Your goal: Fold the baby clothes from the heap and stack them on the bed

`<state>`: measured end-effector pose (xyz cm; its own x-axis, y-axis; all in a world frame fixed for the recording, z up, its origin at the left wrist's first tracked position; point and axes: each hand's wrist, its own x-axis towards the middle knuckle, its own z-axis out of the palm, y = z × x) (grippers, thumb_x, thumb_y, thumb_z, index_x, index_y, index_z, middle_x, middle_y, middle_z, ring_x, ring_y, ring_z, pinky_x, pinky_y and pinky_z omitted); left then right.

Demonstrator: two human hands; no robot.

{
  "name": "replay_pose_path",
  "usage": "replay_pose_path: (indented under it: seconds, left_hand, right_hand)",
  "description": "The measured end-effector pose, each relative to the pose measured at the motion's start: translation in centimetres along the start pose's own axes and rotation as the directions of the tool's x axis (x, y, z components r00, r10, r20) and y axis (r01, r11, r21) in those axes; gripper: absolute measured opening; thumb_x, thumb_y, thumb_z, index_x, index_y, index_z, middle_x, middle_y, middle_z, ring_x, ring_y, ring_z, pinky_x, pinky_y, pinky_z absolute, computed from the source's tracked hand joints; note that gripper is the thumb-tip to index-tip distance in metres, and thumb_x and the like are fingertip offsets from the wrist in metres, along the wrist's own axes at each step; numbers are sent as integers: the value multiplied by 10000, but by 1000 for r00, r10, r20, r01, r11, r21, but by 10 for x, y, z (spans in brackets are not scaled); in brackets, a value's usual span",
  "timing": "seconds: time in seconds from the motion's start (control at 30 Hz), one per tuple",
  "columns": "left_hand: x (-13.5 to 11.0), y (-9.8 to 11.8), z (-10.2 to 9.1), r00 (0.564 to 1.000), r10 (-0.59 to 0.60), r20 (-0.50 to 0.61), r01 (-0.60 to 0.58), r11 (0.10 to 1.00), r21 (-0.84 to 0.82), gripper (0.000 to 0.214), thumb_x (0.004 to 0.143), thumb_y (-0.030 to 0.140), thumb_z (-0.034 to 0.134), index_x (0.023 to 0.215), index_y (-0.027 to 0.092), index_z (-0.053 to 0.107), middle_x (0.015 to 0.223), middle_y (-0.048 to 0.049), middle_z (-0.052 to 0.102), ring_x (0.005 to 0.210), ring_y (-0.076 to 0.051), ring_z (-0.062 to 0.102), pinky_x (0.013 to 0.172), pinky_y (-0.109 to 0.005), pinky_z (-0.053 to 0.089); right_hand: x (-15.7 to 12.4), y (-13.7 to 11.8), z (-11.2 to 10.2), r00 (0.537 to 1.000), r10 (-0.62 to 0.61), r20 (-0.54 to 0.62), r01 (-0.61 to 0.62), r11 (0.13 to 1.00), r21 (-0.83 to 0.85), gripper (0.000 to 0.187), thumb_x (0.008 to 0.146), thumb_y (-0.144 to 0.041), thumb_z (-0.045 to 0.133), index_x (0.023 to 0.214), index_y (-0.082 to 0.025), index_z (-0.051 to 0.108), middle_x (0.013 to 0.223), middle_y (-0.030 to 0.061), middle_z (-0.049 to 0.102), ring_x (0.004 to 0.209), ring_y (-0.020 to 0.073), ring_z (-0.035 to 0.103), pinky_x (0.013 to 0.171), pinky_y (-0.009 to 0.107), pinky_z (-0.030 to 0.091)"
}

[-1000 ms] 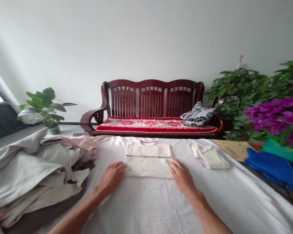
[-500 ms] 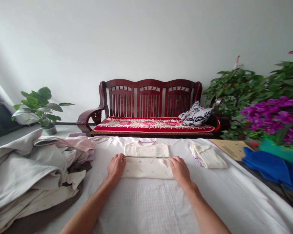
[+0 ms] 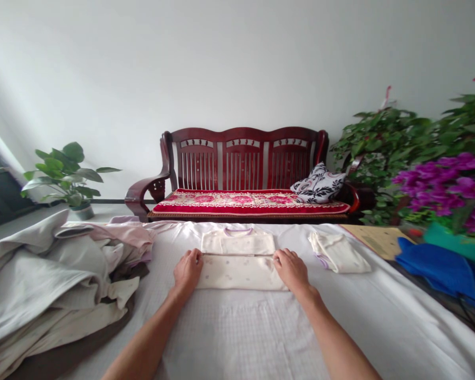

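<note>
A cream garment (image 3: pixel 239 264) with a lilac neckline lies partly folded on the white sheet (image 3: pixel 237 338), its lower half turned up over the upper. My left hand (image 3: pixel 187 269) grips the left end of the folded edge with curled fingers. My right hand (image 3: pixel 291 269) grips the right end the same way. A second cream garment (image 3: pixel 339 253), folded small, lies to the right of it.
A heap of grey, beige and pink clothes (image 3: pixel 51 279) fills the left side. Blue cloth (image 3: pixel 439 270) and a tan board (image 3: pixel 374 239) sit at the right. Behind stand a red wooden bench (image 3: pixel 241 179), a patterned cushion (image 3: pixel 319 186), and potted plants (image 3: pixel 67 171) with purple flowers (image 3: pixel 447 184).
Both hands slid from the lower corners of the garment up to the fold line and curled their fingers onto its edge. The camera shifted slightly.
</note>
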<state>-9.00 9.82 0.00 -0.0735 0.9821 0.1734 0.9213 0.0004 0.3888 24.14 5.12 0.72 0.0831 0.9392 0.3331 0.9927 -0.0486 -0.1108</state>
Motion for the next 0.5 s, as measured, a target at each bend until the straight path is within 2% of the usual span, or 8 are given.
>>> replay_pose_path:
  seconds: [0.13, 0.27, 0.37, 0.43, 0.5]
  left_hand:
    - [2, -1, 2, 1000, -8, 4, 8, 1000, 13, 158, 935, 254, 495, 994, 247, 642, 1059, -32, 681, 911, -203, 636, 628, -267, 347]
    - [2, 0, 0, 1000, 4, 7, -4, 999, 43, 172, 939, 242, 485, 1008, 241, 643, 1053, -45, 679, 914, -215, 644, 651, -279, 383]
    - [-1, 6, -4, 999, 43, -13, -42, 996, 85, 229, 924, 184, 484, 1085, 223, 642, 1086, -79, 672, 967, -242, 636, 754, -321, 430]
    - [-7, 12, -7, 993, 108, -43, -103, 988, 113, 297, 920, 142, 470, 1157, 220, 630, 1144, -94, 659, 1033, -254, 614, 862, -361, 436]
    - [-14, 17, -8, 970, 234, -64, -226, 968, 111, 319, 936, 133, 442, 1180, 220, 628, 1175, -93, 654, 1064, -250, 601, 929, -381, 437]
  right_hand:
    - [-1, 3, 8, 996, 53, -68, -54, 998, -14, 157, 948, -188, 520, 883, -212, 661, 933, 41, 699, 890, 197, 606, 707, 293, 361]
    - [-1, 8, 13, 994, 83, -76, -82, 997, 14, 145, 938, -196, 534, 902, -211, 674, 953, 55, 712, 901, 213, 626, 732, 303, 406]
    - [-2, 8, 10, 989, 91, -112, -82, 993, 80, 164, 941, -207, 524, 983, -208, 683, 1027, 74, 719, 953, 235, 641, 795, 330, 457]
    - [-5, 4, 7, 984, 38, -176, -10, 988, 155, 234, 956, -206, 485, 1097, -190, 671, 1136, 94, 709, 1050, 238, 637, 898, 352, 477]
    - [-10, -4, 6, 970, -94, -225, 143, 967, 210, 317, 974, -214, 440, 1219, -171, 636, 1265, 107, 674, 1191, 231, 594, 1033, 370, 447]
